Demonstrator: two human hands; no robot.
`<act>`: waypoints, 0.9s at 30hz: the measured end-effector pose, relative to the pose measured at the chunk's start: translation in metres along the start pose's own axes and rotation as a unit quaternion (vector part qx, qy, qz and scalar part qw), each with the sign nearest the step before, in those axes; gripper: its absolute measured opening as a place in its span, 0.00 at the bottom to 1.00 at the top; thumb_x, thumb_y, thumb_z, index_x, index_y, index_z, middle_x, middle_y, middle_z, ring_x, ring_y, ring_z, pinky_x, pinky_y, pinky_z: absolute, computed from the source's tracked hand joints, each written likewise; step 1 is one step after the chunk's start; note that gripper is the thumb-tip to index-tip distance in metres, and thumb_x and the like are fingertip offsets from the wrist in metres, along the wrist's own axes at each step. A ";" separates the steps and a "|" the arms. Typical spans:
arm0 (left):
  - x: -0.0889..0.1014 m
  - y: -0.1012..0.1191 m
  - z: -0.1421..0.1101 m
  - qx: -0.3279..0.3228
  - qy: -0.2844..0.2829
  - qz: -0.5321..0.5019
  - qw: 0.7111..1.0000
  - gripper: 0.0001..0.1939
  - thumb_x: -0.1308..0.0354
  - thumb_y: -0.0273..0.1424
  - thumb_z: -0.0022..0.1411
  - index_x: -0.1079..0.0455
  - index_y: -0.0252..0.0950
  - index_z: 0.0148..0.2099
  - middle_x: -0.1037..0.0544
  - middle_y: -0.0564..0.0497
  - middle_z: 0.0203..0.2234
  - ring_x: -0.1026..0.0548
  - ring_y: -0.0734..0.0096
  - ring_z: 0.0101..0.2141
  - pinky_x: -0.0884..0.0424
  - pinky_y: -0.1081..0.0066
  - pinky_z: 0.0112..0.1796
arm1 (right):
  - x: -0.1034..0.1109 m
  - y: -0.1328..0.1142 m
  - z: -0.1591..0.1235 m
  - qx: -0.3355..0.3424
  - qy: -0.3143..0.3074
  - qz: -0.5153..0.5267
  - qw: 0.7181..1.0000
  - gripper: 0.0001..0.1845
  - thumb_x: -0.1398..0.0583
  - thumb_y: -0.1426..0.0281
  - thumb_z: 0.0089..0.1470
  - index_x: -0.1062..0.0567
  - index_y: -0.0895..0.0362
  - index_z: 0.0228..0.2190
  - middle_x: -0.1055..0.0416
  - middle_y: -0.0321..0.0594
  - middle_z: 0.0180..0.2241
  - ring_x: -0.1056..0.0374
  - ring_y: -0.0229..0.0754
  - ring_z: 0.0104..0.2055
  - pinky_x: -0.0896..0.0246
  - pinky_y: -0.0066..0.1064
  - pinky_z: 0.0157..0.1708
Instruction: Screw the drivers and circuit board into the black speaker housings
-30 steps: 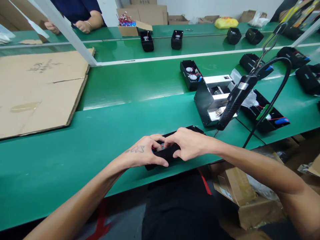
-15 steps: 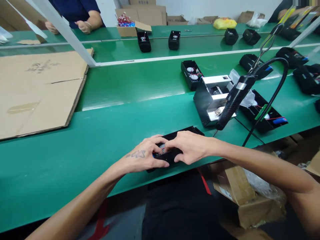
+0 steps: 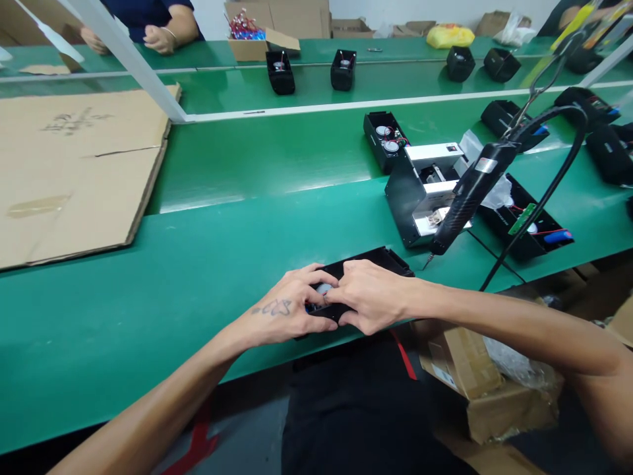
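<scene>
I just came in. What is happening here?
A person holds an open black case on a green workbench with left hand and right hand, fingers at a white round part. An electric screwdriver hangs beside it. More black cases stand along the bench. A co-worker's hands rest on the far bench.

Bench (image 3: 123, 316) layout: open case (image 3: 376, 262) directly under my L hand (image 3: 281, 307) & R hand (image 3: 370, 297). Cardboard sheet (image 3: 74, 171) on bench, to L. Metal fixture (image 3: 420, 194) & electric screwdriver (image 3: 469, 204) to R. Further cases (image 3: 386, 138) behind. Cardboard boxes (image 3: 462, 363) below bench, R.
</scene>
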State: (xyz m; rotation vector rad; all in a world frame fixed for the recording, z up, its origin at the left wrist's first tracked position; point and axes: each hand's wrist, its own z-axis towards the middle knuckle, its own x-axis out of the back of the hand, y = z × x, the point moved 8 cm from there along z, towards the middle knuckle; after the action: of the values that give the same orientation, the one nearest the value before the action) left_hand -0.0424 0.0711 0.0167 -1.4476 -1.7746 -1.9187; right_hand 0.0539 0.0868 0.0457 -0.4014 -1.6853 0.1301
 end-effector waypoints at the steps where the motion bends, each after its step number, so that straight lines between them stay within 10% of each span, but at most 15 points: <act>1: -0.001 0.001 0.000 -0.004 -0.001 0.005 1.000 0.08 0.28 0.44 0.60 0.14 0.50 0.39 0.20 0.53 0.58 0.30 0.45 0.65 0.33 0.48 0.63 | -0.002 -0.001 0.001 0.004 -0.005 -0.007 1.000 0.14 0.36 0.66 0.63 0.17 0.60 0.47 0.18 0.45 0.32 0.25 0.48 0.30 0.45 0.39 0.32; 7: -0.009 0.008 -0.008 -0.011 0.020 0.088 0.996 0.07 0.28 0.40 0.61 0.15 0.53 0.43 0.19 0.55 0.58 0.35 0.41 0.69 0.36 0.41 0.64 | 0.001 -0.018 -0.013 0.024 0.039 -0.011 0.999 0.12 0.34 0.68 0.63 0.20 0.61 0.46 0.17 0.47 0.35 0.22 0.51 0.36 0.35 0.44 0.41; 10: -0.020 0.020 -0.020 -0.061 0.100 0.137 0.984 0.03 0.29 0.40 0.63 0.17 0.51 0.38 0.18 0.57 0.55 0.36 0.43 0.69 0.37 0.42 0.63 | 0.040 -0.008 -0.061 0.002 0.266 0.037 0.963 0.14 0.35 0.68 0.66 0.23 0.57 0.51 0.17 0.47 0.44 0.21 0.51 0.48 0.30 0.46 0.48; 13: -0.036 0.029 -0.034 -0.100 0.189 0.186 0.959 0.08 0.29 0.40 0.62 0.21 0.44 0.34 0.17 0.57 0.53 0.39 0.43 0.71 0.41 0.45 0.65 | 0.072 0.049 -0.155 -0.210 0.575 0.013 0.791 0.23 0.36 0.67 0.66 0.29 0.51 0.61 0.23 0.46 0.56 0.25 0.53 0.57 0.30 0.52 0.56; 15: -0.047 0.033 -0.041 -0.114 0.217 0.214 0.946 0.09 0.27 0.39 0.58 0.22 0.42 0.35 0.17 0.56 0.54 0.42 0.42 0.72 0.46 0.46 0.68 | 0.066 0.086 -0.206 -0.347 0.661 -0.029 0.664 0.29 0.35 0.64 0.65 0.32 0.50 0.64 0.28 0.50 0.61 0.29 0.57 0.61 0.31 0.58 0.58; 20: -0.052 0.033 -0.045 -0.119 0.239 0.219 0.938 0.07 0.29 0.36 0.59 0.22 0.42 0.38 0.16 0.56 0.53 0.46 0.45 0.75 0.54 0.50 0.73 | 0.028 0.154 -0.211 -0.400 0.624 0.112 0.662 0.26 0.31 0.58 0.59 0.25 0.54 0.55 0.20 0.50 0.50 0.22 0.56 0.50 0.24 0.55 0.51; 27: -0.048 0.030 -0.046 -0.109 0.262 0.191 0.940 0.05 0.39 0.32 0.68 0.22 0.44 0.38 0.15 0.61 0.52 0.48 0.58 0.76 0.55 0.57 0.75 | -0.007 0.131 -0.175 -0.245 0.666 0.394 0.584 0.16 0.31 0.64 0.58 0.26 0.53 0.45 0.31 0.26 0.21 0.34 0.37 0.18 0.35 0.32 0.22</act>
State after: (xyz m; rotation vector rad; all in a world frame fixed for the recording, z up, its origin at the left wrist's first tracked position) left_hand -0.0218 0.0015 0.0110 -1.0841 -0.9951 -2.0675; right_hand 0.2503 0.1811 0.0260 -1.2661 0.1149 -0.0246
